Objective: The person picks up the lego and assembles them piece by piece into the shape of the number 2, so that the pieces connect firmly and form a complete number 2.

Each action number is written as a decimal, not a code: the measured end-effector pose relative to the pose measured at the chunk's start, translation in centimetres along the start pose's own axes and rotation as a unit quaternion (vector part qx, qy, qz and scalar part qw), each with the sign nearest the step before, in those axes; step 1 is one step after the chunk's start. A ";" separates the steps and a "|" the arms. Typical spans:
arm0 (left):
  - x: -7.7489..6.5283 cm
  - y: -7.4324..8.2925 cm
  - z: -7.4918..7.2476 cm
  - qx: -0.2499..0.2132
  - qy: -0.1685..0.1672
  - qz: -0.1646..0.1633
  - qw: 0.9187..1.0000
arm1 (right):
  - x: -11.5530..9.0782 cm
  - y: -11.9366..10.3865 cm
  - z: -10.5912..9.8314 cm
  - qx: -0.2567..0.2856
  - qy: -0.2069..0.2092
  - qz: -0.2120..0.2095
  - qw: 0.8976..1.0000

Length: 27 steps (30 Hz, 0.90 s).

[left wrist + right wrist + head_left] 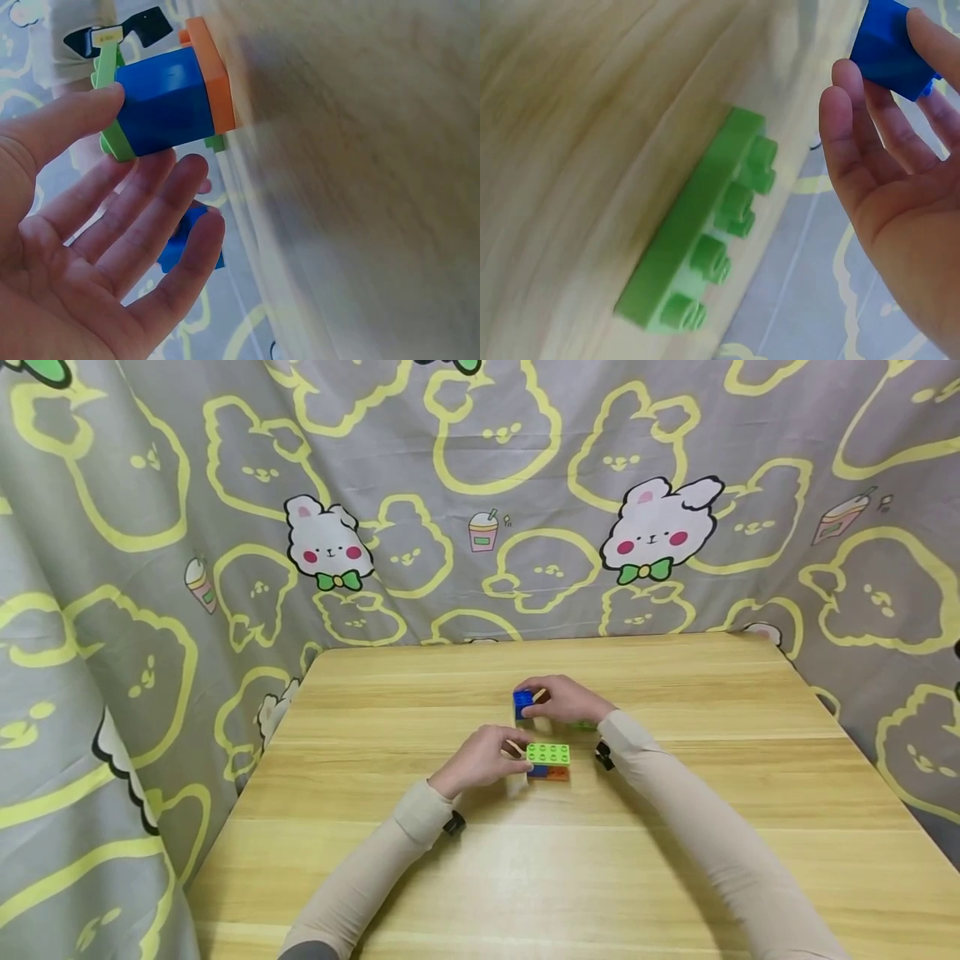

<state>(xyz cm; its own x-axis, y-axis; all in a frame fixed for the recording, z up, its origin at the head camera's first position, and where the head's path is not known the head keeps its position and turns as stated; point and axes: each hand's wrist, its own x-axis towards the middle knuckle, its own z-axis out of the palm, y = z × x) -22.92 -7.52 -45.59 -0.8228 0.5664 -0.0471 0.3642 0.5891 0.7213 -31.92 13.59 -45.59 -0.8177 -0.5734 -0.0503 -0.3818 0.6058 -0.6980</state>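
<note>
Already stacked: brick tower (165, 101), left hand (482, 762) pinching it
Unjoined: blue brick (889, 49), right hand (570, 699) gripping; green brick (692, 219) (near that hand)

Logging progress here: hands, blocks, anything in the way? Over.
Left hand gripping green-topped block stack. Right hand pinching blue brick. Studded green block on table near right hand, probably not in the way.

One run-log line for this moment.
left hand: holds green-blue-orange stack | right hand: pinches blue brick | green brick: on table
</note>
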 end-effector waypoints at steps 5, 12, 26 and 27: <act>-0.2 0.0 0.0 0.004 0.003 -0.002 1.000 | -1.1 -0.1 -0.7 0.012 0.011 0.002 1.000; -0.1 0.1 0.1 -0.002 0.003 -0.001 1.000 | -2.5 0.3 -0.9 0.025 0.034 0.000 0.999; -0.3 0.3 0.1 0.000 0.008 -0.009 1.000 | -4.6 0.8 -0.9 0.012 0.061 -0.009 0.998; -0.3 0.2 0.1 -0.001 0.008 -0.009 1.000 | -4.8 0.8 -0.9 0.012 0.062 -0.012 0.998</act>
<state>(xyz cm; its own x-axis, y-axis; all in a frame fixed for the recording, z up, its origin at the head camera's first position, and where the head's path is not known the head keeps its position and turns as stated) -22.50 -7.49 -45.51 -0.8357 0.5470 -0.0495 0.3484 0.5976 0.7221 -28.67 17.29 -45.24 -0.8561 -0.5141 0.0531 -0.3918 0.5784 -0.7155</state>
